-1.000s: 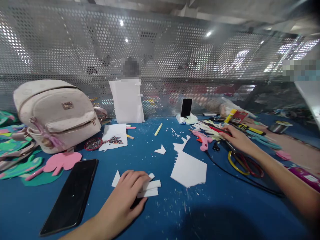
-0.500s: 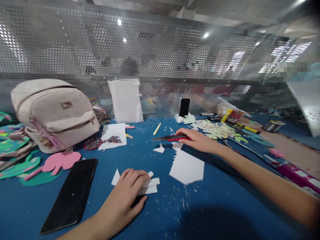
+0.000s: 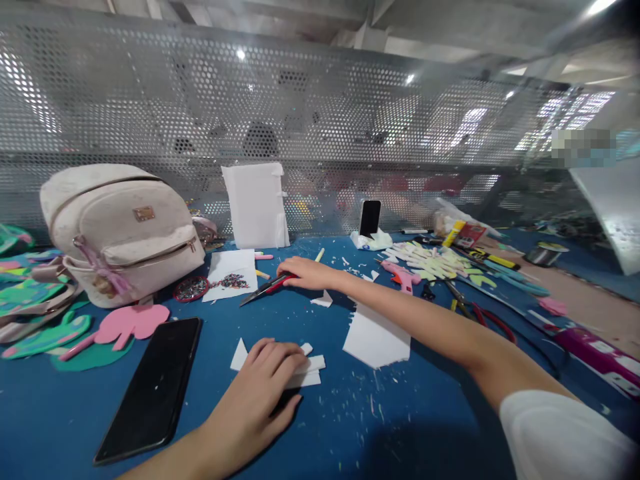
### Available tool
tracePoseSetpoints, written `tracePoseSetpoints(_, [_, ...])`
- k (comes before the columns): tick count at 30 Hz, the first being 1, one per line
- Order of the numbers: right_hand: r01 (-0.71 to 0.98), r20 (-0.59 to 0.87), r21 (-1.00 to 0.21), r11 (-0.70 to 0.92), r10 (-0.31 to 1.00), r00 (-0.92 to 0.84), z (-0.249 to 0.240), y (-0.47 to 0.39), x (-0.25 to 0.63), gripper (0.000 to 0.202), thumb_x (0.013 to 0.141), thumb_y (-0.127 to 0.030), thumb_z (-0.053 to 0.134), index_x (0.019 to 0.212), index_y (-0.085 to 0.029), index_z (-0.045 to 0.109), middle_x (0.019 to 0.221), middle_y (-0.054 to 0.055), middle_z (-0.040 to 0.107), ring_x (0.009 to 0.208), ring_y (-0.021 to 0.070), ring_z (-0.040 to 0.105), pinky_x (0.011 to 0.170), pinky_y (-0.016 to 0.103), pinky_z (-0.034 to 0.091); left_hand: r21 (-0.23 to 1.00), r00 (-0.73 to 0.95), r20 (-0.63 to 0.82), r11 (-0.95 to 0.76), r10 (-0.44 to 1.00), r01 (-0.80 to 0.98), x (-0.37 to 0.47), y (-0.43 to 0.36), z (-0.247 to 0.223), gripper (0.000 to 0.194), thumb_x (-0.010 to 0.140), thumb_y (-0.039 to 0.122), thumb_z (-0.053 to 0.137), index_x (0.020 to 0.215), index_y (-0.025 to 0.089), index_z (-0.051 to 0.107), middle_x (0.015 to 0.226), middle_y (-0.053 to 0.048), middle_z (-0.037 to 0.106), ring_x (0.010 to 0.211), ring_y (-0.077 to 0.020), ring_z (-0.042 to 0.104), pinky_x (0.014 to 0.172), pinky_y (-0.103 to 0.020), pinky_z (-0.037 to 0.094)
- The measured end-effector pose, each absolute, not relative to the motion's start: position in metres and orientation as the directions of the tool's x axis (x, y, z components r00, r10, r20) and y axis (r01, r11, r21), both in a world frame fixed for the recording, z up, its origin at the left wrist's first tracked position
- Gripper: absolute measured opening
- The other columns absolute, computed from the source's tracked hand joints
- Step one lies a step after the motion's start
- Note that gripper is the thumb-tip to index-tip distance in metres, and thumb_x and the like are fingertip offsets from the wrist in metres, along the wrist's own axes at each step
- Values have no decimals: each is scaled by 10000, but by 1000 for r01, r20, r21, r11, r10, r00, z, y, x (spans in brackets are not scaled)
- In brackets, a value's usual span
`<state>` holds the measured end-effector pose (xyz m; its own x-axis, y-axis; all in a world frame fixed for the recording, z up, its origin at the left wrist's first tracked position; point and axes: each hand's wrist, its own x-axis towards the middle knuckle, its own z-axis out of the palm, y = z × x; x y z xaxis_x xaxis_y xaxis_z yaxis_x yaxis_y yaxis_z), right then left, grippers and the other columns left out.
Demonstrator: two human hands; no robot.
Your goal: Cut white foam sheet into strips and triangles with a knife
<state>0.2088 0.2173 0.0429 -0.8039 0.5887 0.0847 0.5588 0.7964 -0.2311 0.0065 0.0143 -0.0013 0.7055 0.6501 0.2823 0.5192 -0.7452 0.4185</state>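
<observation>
My left hand (image 3: 267, 383) lies palm down over several white strips (image 3: 311, 373), its fingers draped across them and the thumb apart. A small white triangular scrap (image 3: 239, 355) sits beside its fingers. Farther forward, my right hand (image 3: 307, 273) is closed on scissors (image 3: 263, 291) with red and black handles. Their blades point left, close to a white sheet (image 3: 220, 267) bearing a heap of dark beads or sequins (image 3: 233, 282). A larger cut white piece (image 3: 373, 340) rests below my right forearm, which partly covers it. Another white scrap (image 3: 323, 300) lies under the right wrist.
A cream backpack (image 3: 130, 227) stands at the left, behind a black phone (image 3: 150, 387) and pink foam shapes (image 3: 135, 321). A second phone (image 3: 371, 217) stands at the back. On the right are a glue gun (image 3: 403, 275), pale strips (image 3: 435, 259) and pliers (image 3: 460, 300).
My right hand has carried the scissors left, toward the sheet with beads. The glue gun and pliers have come into view. My left hand stays on the white strips.
</observation>
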Motion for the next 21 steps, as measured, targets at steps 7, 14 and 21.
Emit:
tracePoseSetpoints(7, [627, 156, -156, 763, 646, -748, 28, 222, 206, 127, 992, -144, 578, 1113, -162, 615, 1121, 123, 624, 1055, 269, 543, 939, 401, 411, 421, 716, 282, -753, 639, 505, 6, 15, -3, 478, 915, 45, 519, 1335, 262, 452, 1359, -70, 576, 1265, -265, 524, 1185, -544, 326])
tracePoseSetpoints(14, [590, 222, -251, 767, 639, -737, 48, 184, 236, 200, 1012, -139, 518, 1189, -192, 593, 1195, 110, 638, 1132, 261, 558, 996, 420, 439, 440, 689, 284, -729, 666, 524, 6, 15, -2, 465, 939, 63, 527, 1350, 265, 441, 1364, -77, 557, 1259, -277, 508, 1163, -521, 341])
tracePoseSetpoints(21, [508, 160, -379, 774, 595, -788, 45, 95, 261, 67, 999, -185, 604, 1053, -205, 639, 1049, 34, 676, 1024, 197, 606, 957, 351, 456, 466, 641, 286, -688, 712, 556, 7, 13, 1, 227, 1010, 120, 492, 1194, 253, 485, 1178, -52, 581, 1066, -257, 526, 940, -418, 436])
